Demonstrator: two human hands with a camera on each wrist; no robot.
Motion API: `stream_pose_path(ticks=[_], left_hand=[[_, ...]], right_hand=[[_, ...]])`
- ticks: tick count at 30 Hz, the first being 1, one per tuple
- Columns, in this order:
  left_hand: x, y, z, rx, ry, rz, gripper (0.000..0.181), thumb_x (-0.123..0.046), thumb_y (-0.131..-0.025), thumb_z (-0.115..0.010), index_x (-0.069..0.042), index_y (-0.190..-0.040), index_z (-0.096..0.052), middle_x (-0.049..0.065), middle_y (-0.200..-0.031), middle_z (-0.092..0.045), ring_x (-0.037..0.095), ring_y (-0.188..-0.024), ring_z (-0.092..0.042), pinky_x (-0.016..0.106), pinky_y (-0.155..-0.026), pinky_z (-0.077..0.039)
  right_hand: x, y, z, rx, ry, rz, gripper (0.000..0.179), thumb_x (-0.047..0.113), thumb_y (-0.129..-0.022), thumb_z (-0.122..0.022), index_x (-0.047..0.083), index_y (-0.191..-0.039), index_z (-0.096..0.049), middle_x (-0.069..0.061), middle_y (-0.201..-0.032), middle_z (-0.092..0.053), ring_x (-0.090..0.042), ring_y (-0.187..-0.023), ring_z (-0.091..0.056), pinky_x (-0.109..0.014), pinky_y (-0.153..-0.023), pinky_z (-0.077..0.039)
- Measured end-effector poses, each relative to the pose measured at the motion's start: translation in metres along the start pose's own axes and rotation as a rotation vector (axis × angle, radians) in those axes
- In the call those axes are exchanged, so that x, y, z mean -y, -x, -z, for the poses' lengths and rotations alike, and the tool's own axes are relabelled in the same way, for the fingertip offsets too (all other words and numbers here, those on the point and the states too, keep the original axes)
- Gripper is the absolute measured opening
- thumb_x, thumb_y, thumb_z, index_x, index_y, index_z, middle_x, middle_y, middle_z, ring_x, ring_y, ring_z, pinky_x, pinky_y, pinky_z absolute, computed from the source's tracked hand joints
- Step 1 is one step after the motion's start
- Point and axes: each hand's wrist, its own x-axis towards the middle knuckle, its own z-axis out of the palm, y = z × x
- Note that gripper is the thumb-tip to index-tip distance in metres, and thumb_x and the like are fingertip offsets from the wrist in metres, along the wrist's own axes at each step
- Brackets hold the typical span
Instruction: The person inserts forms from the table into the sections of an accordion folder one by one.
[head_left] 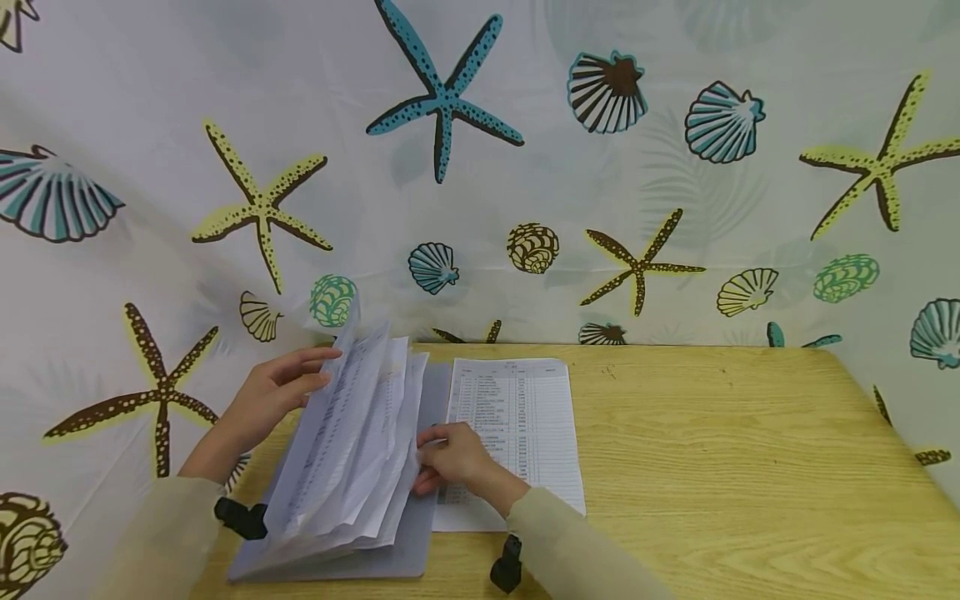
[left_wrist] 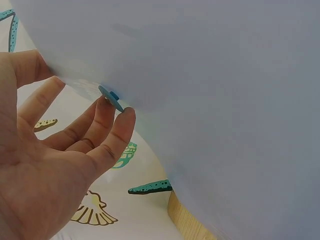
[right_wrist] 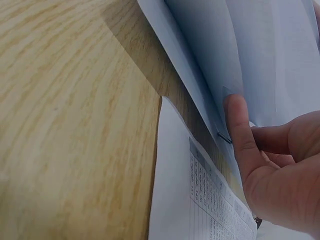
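A translucent grey-blue document folder (head_left: 405,568) lies on the table, its front cover (left_wrist: 225,100) raised and leaning left. Several printed sheets (head_left: 375,450) fan out inside it. My left hand (head_left: 277,396) holds the outer edge of the raised cover. In the left wrist view, my left fingertips touch a small blue button (left_wrist: 111,98) on the cover. At the right edge of the sheets, my right hand (head_left: 457,454) pinches an edge between thumb and fingers. How many sheets it grips is hidden. Under the right hand, a printed list (head_left: 525,417) lies flat beside the folder.
The light wooden table (head_left: 735,450) extends to the right. Behind and at both sides hangs a white cloth (head_left: 480,200) printed with starfish and shells. A thin dark metal piece (right_wrist: 224,137) shows at the folder's edge in the right wrist view.
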Motion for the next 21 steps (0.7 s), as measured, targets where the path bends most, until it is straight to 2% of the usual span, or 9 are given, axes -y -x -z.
stream_pose_path(ticks=[5,10,15,18,21], left_hand=[[-0.0002,0.0001,0.0000,-0.001,-0.004,0.002,0.046,-0.029,-0.109,-0.057,-0.012,-0.152,-0.055,0.019,-0.155,-0.054,0.016,-0.127,-0.057,0.030,-0.090,-0.055],[-0.0016,0.0001,0.0004,-0.002,0.000,0.013,0.047,-0.028,-0.110,-0.057,-0.012,-0.153,-0.054,0.019,-0.157,-0.053,0.020,-0.130,-0.056,0.024,-0.089,-0.054],[-0.0023,0.0007,0.0007,-0.001,0.028,0.006,0.046,-0.027,-0.110,-0.057,-0.011,-0.153,-0.054,0.020,-0.156,-0.053,0.003,-0.121,-0.058,0.021,-0.088,-0.055],[-0.0018,0.0010,0.0010,-0.002,0.053,-0.003,0.046,-0.026,-0.109,-0.058,-0.010,-0.152,-0.055,0.021,-0.155,-0.054,-0.006,-0.115,-0.057,0.021,-0.088,-0.055],[-0.0002,0.0009,0.0012,-0.004,0.069,-0.007,0.046,-0.026,-0.109,-0.058,-0.009,-0.152,-0.055,0.022,-0.155,-0.054,-0.008,-0.113,-0.057,0.020,-0.088,-0.055]], right_hand=[[-0.0013,-0.0012,-0.0008,0.002,-0.005,0.022,0.020,-0.002,-0.099,-0.063,-0.004,-0.118,-0.071,-0.025,-0.077,-0.075,-0.019,-0.057,-0.073,-0.039,-0.065,-0.065],[-0.0004,-0.0010,-0.0001,0.016,0.007,0.049,0.020,0.000,-0.099,-0.065,-0.004,-0.118,-0.072,-0.027,-0.081,-0.076,-0.027,-0.063,-0.077,-0.040,-0.068,-0.065],[-0.0001,-0.0012,-0.0004,0.021,-0.011,0.061,0.020,0.000,-0.099,-0.067,-0.005,-0.117,-0.072,-0.029,-0.086,-0.076,-0.031,-0.067,-0.078,-0.040,-0.067,-0.065],[-0.0008,-0.0021,-0.0010,0.023,-0.024,0.058,0.020,0.000,-0.098,-0.068,-0.006,-0.117,-0.072,-0.029,-0.087,-0.076,-0.025,-0.062,-0.077,-0.039,-0.067,-0.065],[-0.0012,-0.0021,-0.0012,0.023,-0.028,0.048,0.019,0.000,-0.099,-0.068,-0.006,-0.116,-0.073,-0.028,-0.085,-0.076,-0.017,-0.057,-0.073,-0.038,-0.066,-0.065]])
